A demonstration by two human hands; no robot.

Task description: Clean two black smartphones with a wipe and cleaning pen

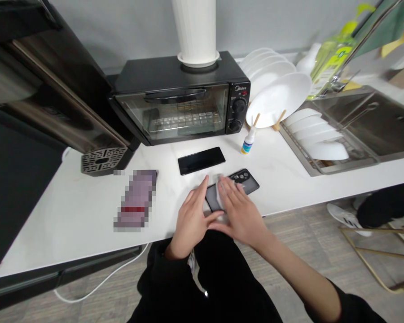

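pressing a pale wipe (pixel 218 194) onto a dark phone (pixel 252 185) by the counter's near edge with right hand (pixel 238 208) flat, fingers together, and left hand (pixel 192 217), thumb spread, at its left end; probably light, stiff, slippery, fragile, best gripped by long edges.

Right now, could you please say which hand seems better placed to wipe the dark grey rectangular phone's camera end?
Probably the right hand: its fingers rest on a thin white wipe, nearer the phone's round camera lenses; the left hand lies farther.
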